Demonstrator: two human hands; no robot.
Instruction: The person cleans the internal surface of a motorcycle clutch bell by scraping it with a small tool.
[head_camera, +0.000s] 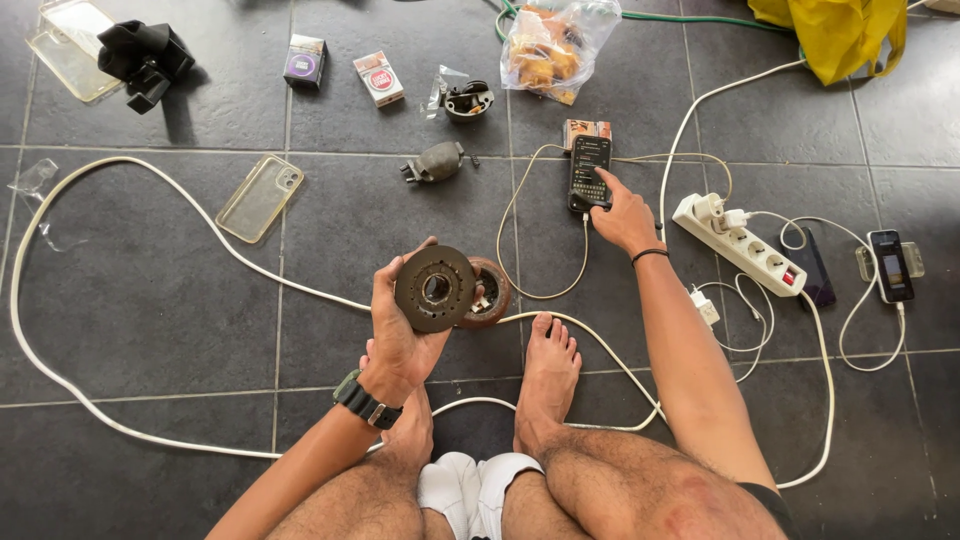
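Note:
My left hand (400, 325) holds up a dark round metal disc (435, 288) with a centre hole and a ring of small holes. Just behind it on the floor lies a rusty round part (492, 290). My right hand (625, 215) reaches forward with a finger on the screen of a black phone (589, 172), which lies on the dark tiled floor and has a cable plugged into it. I sit on the floor with my bare feet (547, 375) out in front.
A white power strip (740, 245) with chargers lies at right beside two more phones (890, 265). White cable (150, 215) loops across the floor. Farther off: a clear phone case (260, 197), a grey metal part (435, 162), small boxes (379, 77), a plastic bag (550, 45), a yellow bag (840, 35).

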